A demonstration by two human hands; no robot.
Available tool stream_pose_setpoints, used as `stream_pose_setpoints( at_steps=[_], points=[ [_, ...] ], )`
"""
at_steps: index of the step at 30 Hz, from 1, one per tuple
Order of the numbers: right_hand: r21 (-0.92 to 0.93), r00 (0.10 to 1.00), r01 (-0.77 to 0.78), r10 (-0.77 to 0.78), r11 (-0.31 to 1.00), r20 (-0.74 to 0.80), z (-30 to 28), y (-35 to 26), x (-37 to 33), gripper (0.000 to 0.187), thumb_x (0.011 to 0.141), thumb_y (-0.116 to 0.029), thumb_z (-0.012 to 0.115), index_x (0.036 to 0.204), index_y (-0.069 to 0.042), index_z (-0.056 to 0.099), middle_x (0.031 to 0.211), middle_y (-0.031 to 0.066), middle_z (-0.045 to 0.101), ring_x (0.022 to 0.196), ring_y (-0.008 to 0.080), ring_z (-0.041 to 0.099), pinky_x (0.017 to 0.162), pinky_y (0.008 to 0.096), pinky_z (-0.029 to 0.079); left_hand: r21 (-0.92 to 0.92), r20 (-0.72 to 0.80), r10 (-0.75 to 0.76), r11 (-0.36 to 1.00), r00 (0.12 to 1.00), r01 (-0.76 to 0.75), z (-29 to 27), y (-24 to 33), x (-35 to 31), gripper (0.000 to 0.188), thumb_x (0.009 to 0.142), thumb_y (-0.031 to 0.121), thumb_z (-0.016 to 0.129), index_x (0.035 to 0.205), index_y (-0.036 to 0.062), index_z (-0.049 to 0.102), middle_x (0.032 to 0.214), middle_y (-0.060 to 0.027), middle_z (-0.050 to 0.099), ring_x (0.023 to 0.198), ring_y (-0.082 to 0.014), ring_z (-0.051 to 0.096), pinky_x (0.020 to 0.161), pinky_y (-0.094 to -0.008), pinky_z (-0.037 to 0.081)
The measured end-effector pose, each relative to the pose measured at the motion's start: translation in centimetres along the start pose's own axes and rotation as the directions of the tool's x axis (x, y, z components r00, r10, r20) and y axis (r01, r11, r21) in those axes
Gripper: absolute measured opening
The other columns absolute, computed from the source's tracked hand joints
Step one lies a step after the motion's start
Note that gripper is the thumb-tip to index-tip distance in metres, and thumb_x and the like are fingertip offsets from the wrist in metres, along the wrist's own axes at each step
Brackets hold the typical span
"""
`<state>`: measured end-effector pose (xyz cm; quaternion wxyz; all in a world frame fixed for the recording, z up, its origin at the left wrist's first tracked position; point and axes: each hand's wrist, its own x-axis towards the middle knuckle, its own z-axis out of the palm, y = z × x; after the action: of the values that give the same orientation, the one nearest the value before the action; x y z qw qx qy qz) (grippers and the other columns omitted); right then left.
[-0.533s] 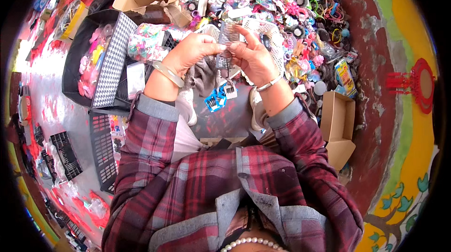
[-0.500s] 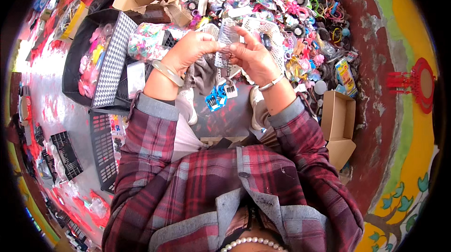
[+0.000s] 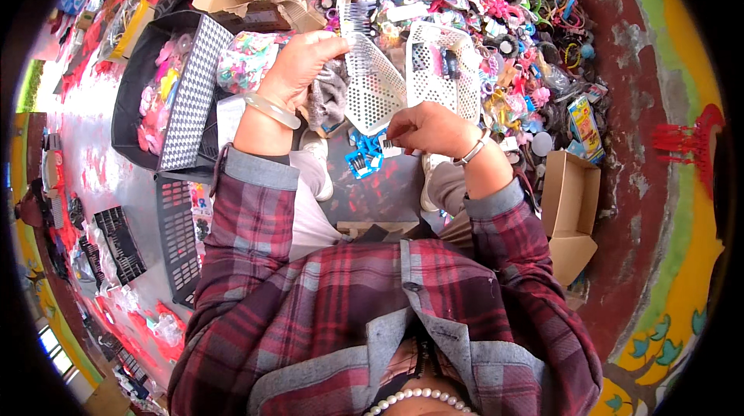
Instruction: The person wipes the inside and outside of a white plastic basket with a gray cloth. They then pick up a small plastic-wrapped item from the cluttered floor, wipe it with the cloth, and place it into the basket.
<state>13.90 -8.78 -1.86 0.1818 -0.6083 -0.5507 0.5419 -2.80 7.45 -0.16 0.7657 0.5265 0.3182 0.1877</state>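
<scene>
My left hand [image 3: 298, 67] pinches a clear, comb-like toothed strip [image 3: 359, 48], upright over a white perforated basket [image 3: 378, 98]. Lower and to the right, my right hand [image 3: 434, 131] is closed, its fingers curled downward. Its fingertips are beside a small white card with dark pieces [image 3: 390, 146]; whether they pinch anything is hidden. Blue cards with dark pins [image 3: 363, 156] lie just left of it, between my feet. A second white perforated basket [image 3: 422, 89], behind my right hand, holds a few dark and pinkish pieces. Grey cloth [image 3: 328, 96] hangs next to my left hand.
At the left stands a black bin with a checked side [image 3: 194, 91], above a black slotted basket [image 3: 177, 242]. An open cardboard box [image 3: 570, 199] is at the right. Hair ties and trinkets [image 3: 508, 52] are heaped at the back right, near another torn box [image 3: 252, 13].
My right hand has let go of the clear strip and moved down and right, towards the cards. My left hand keeps the strip, now slightly further left and higher, uncovering the baskets.
</scene>
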Motion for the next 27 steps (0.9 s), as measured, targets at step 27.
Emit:
stream_pose_setpoints(
  at_steps=[27],
  points=[
    [0.759,0.76,0.65,-0.034,0.038,-0.649,-2.7,-1.4,-0.7,0.069,0.086,-0.055,0.038,0.127,0.001,0.038,0.123,0.0175,0.047,0.113,0.0283,0.047,0.097,0.0408,0.036,-0.263,-0.161,0.124,0.951,0.979,-0.163,2.7,-2.3,0.3,0.012,0.085,0.009,0.051,0.096,0.0044,0.053,0.084,-0.0068,0.062,0.069,-0.0135,0.061,0.059,-0.024,0.05]
  ],
)
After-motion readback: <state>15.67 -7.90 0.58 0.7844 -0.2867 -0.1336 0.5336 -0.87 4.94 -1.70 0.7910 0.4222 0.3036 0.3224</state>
